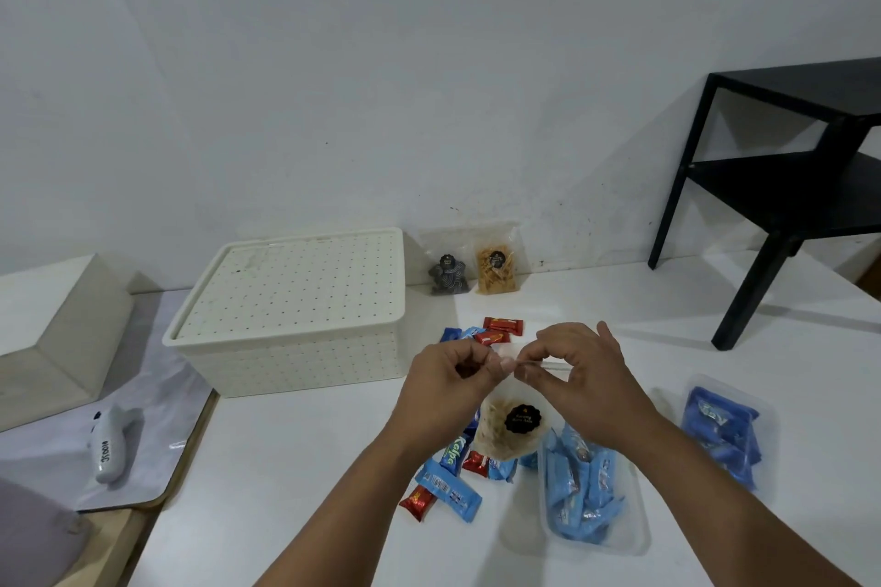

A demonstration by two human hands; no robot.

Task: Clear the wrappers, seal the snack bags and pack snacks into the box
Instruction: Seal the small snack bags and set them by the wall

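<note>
Two bare hands hold a clear snack bag (pixel 510 431) by its top edge above a white table (pixel 295 467), just in front of a lidded cream box (pixel 295 310) dotted with small holes. The left hand (pixel 448 377) pinches the bag's mouth between thumb and curled fingers; the right hand (pixel 577 372) pinches the same edge from the other side, its thumb and forefinger pressed together on the plastic and its remaining fingers arched above. The bag hangs below the fingers, pale snacks inside and a round black label on its front.

Beside the box, to its right and against the wall, stand two more clear bags: one with dark pieces (pixel 447 274) and one with orange sticks (pixel 496 269). Between the box and the hands lie small red wrapped snacks (pixel 500 331) and a blue one (pixel 455 334). In front of the box, under the wrists, blue and red wrapped bars (pixel 448 489) lie loose on the table. Right of them sits a clear plastic tray (pixel 591 496) filled with light blue packets, and farther right a second tray (pixel 722 434) holds darker blue packets.

Left of the box, a white handheld device (pixel 112 443) rests on a grey mat. A black side table (pixel 782 186) stands well to the box's right.
</note>
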